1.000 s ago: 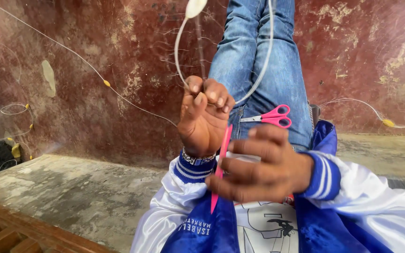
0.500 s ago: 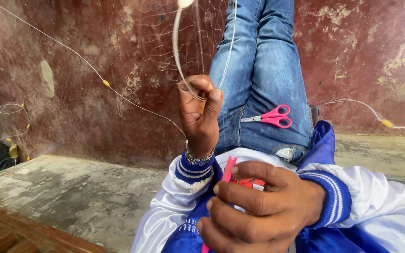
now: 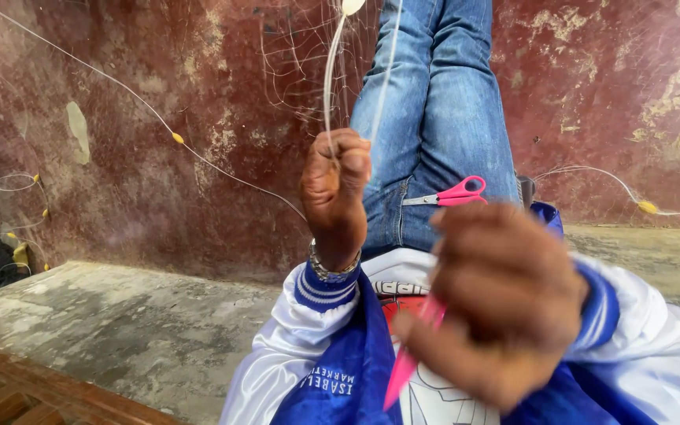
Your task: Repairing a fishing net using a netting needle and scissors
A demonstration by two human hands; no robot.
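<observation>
A view looking down a seated person's body toward outstretched legs in blue jeans [image 3: 442, 118], with a worn dark red wall [image 3: 159, 118] behind and a grey concrete floor [image 3: 120, 330] to the left. The left hand [image 3: 338, 189] is raised in front of the knees, its grip clenched around thin pale cord [image 3: 329, 86] that runs up out of the fist toward the top of the view, where fine, nearly clear fishing net [image 3: 301, 63] hangs in front of the wall. A metal bracelet [image 3: 330, 269] circles that wrist above a blue and white sleeve cuff. The right hand [image 3: 505, 307] is close to the camera and blurred, lower right, its grip closed on a slim pink netting needle [image 3: 411, 354] whose point slants down and left across the blue and white jacket [image 3: 332, 370]. A pair of pink-handled scissors [image 3: 449, 194] lies on the lap, between the two hands and touching neither. More cord with small yellow floats [image 3: 177, 138] stretches across the wall.
</observation>
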